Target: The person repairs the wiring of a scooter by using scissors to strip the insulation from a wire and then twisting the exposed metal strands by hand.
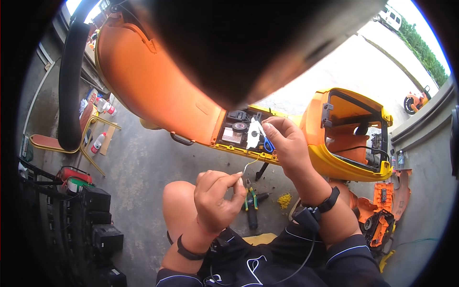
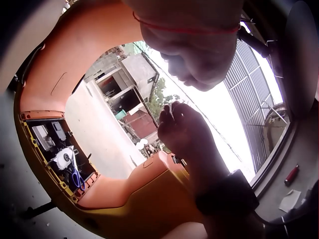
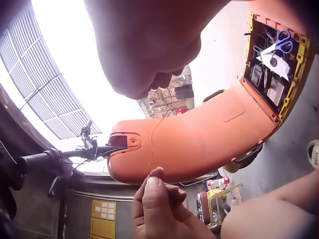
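Note:
My left hand (image 1: 217,201) pinches one end of a thin wire (image 1: 252,162), white near the fingertips and yellow farther along. In the right wrist view the wire (image 3: 153,142) runs up from the left thumb and forefinger toward the right fingers. With thumb and forefinger together, my right hand (image 1: 289,143) grips its upper part, mostly hidden by the fingers. Behind the hands is an orange and yellow scooter body (image 1: 162,79) with an uncovered compartment. Blue-handled scissors (image 3: 284,42) lie in it on a white piece with a dark round centre (image 2: 65,157).
On the floor below the hands are green-and-yellow pliers (image 1: 251,196), a dark tool (image 1: 252,217) and a heap of yellow bits (image 1: 284,201). Black boxes (image 1: 106,237) line the left; a chair (image 1: 55,142) and bottles (image 1: 98,142) stand beyond. Orange parts (image 1: 382,205) lie at right.

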`<state>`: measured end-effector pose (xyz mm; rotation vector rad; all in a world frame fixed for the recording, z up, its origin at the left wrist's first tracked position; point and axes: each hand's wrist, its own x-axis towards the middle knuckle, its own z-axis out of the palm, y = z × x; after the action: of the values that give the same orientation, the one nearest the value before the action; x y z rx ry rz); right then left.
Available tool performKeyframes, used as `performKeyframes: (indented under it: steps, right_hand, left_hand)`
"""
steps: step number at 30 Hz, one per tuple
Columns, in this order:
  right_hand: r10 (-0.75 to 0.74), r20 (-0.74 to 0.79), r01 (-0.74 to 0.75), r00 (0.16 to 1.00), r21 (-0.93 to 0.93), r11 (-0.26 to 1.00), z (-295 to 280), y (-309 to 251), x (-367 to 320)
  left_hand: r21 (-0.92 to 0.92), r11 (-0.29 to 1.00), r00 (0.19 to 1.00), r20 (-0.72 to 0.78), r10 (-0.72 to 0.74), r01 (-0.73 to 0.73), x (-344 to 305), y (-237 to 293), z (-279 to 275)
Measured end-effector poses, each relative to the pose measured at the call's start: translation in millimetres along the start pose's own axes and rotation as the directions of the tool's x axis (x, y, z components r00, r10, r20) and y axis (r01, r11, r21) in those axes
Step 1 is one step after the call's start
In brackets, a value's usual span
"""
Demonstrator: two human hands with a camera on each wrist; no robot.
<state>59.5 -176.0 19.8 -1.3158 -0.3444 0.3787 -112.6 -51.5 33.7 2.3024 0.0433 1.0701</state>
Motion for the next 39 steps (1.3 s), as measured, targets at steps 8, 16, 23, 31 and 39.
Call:
performKeyframes:
  steps: [8,16,23,31,39]
  right_hand:
    - [-0.002,0.680,0.215,0.733,-0.229,0.949,-33.5,-53.5,-6.8]
    - [0.331,0.703,-0.071,0.630,-0.372,0.926,-18.7,-24.0,-17.9]
    - [0.440,0.489,-0.510,0.754,0.014,0.860,-19.4,-3.7,-15.8]
    - [0.371,0.274,-0.362,0.887,-0.086,0.928,-28.3,-11.0,4.5]
    - [0.300,0.295,-0.254,0.907,-0.186,0.949,-32.4,11.0,5.9]
  left_hand:
    - [0.030,0.996,0.995,-0.056,-0.078,0.080,0.0,-6.6,0.1]
    - [-0.020,0.993,0.992,-0.051,-0.114,0.113,1.6,-4.4,6.6]
    - [-0.043,0.991,0.992,0.014,-0.125,0.126,2.1,-3.5,15.8]
    - [0.131,0.973,0.979,0.044,-0.197,0.190,23.3,-1.9,12.8]
    - [-0.002,0.874,0.868,0.113,0.484,-0.486,153.5,67.3,-30.8]
